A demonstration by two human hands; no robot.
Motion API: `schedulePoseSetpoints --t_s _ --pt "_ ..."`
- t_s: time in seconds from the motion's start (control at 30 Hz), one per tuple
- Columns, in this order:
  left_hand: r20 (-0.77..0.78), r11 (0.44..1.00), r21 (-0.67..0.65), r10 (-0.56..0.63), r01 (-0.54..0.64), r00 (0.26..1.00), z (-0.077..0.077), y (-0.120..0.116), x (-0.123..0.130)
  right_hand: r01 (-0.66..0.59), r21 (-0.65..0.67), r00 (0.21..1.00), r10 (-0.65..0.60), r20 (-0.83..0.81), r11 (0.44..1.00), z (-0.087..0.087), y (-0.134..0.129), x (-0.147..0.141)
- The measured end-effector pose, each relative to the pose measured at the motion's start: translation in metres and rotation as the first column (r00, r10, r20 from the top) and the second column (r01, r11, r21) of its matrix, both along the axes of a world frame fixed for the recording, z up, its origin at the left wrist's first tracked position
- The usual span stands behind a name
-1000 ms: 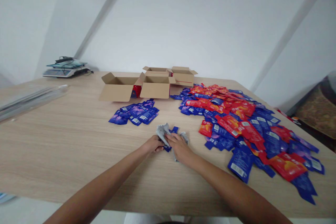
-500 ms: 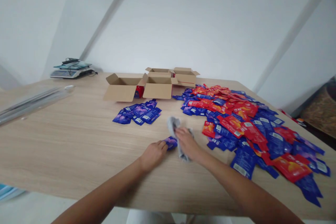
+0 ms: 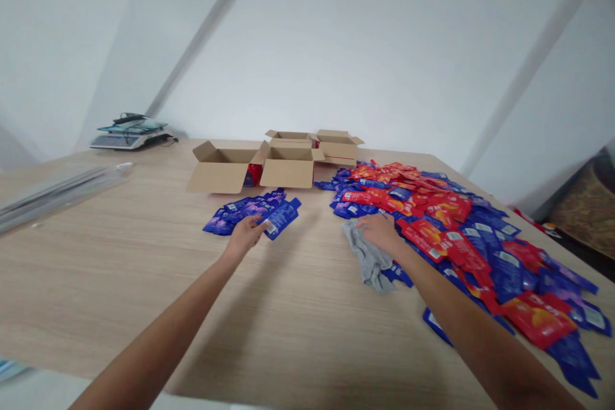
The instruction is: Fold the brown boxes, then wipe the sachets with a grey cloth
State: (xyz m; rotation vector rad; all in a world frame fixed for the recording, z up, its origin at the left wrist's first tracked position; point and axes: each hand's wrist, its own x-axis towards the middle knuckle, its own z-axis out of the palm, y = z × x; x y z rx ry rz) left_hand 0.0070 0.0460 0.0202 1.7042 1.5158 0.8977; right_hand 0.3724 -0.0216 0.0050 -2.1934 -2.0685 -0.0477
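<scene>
My left hand [image 3: 246, 235] pinches the near edge of a blue pouch [image 3: 282, 218] at the right side of a small pile of blue and purple pouches [image 3: 228, 212]. In my right hand [image 3: 380, 233] is a crumpled grey cloth [image 3: 368, 259], which hangs toward me at the left edge of a large heap. That heap holds red pouches [image 3: 446, 209] and blue pouches [image 3: 507, 269] mixed together. Part of a blue pouch shows beside the cloth; my right hand and forearm hide some of the heap.
Several open cardboard boxes [image 3: 287, 170] stand at the back middle of the table [image 3: 144, 269]. A scale [image 3: 129, 139] with things stacked on it is at the back left. Long plastic-wrapped strips [image 3: 62, 195] lie at the left. Something brown and patterned [image 3: 586, 211] stands beyond the right edge.
My left hand has moved forward and left with the blue pouch, from the middle to the small pile. My right hand has carried the grey cloth right, to the large heap.
</scene>
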Motion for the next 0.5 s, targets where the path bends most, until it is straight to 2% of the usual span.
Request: schedulePoseSetpoints --t_s 0.07,0.13,0.2,0.33,0.4,0.5 --pt "0.014 0.994 -0.079 0.073 -0.072 0.997 -0.004 0.014 -0.007 0.061 0.084 0.998 -0.061 -0.001 0.995 0.005 0.019 0.002" --pt "-0.004 0.995 -0.068 0.069 -0.070 0.998 -0.013 0.017 -0.008 0.081 0.125 0.996 -0.085 0.034 0.989 0.000 0.037 0.001" --pt "-0.039 0.998 -0.064 -0.004 0.001 0.999 -0.023 0.010 -0.006 0.052 0.125 0.993 -0.065 0.098 0.991 -0.011 0.054 -0.002" --pt "-0.093 0.963 -0.192 -0.208 0.188 0.974 -0.040 -0.011 0.004 0.021 0.170 0.981 -0.053 0.187 0.985 -0.031 0.074 -0.002" --pt "-0.091 0.948 -0.225 -0.249 0.224 0.964 -0.043 -0.020 0.006 -0.015 0.184 0.983 -0.020 0.185 0.983 -0.033 0.078 0.001" --pt "-0.079 0.946 -0.215 -0.265 0.243 0.961 -0.042 -0.028 0.007 -0.075 0.198 0.988 0.047 0.145 0.977 -0.023 0.076 0.010"
